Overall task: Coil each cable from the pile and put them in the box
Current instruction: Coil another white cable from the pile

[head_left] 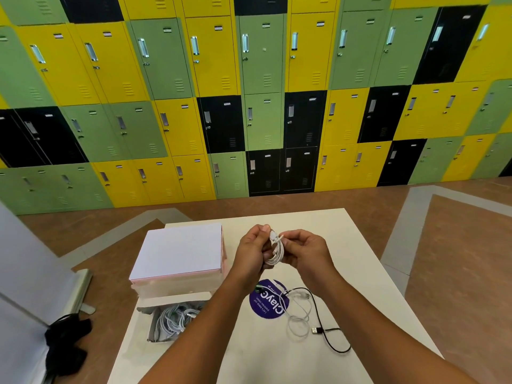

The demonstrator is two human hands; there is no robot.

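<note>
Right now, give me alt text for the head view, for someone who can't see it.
A left hand and a right hand hold a coiled white cable above a white table. An open box at left holds coiled cables; a loose white cable and a black cable lie at right.

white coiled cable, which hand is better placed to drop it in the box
Left, probably. The left hand grips the white coiled cable, and the box lies on that side, beside the left forearm. The right hand pinches its top, nearer the loose cables.
</note>
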